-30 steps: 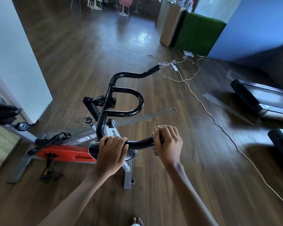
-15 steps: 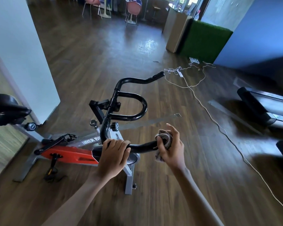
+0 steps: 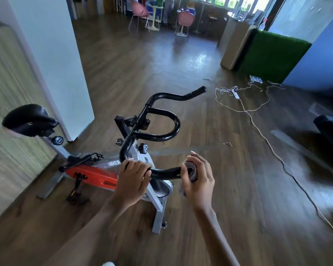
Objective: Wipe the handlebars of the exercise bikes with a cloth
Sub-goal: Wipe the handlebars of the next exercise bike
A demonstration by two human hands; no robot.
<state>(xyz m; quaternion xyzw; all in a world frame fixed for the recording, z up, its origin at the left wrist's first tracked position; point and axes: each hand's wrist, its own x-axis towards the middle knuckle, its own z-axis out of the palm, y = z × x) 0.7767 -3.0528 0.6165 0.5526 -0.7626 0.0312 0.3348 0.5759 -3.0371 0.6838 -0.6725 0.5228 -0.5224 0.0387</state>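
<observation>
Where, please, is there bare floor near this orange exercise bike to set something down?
The dark wooden floor is bare between the orange-and-grey exercise bike and the thin white cable, and beyond the black handlebars toward the pink chairs. It is crowded around the tangle at the white power strip and by the black treadmill on the right.

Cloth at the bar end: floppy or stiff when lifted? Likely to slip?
Probably floppy: the cloth bunches in folds around the end of the handlebar. Likely light, since the right hand alone holds it. It may slide easily on the glossy bar.
</observation>
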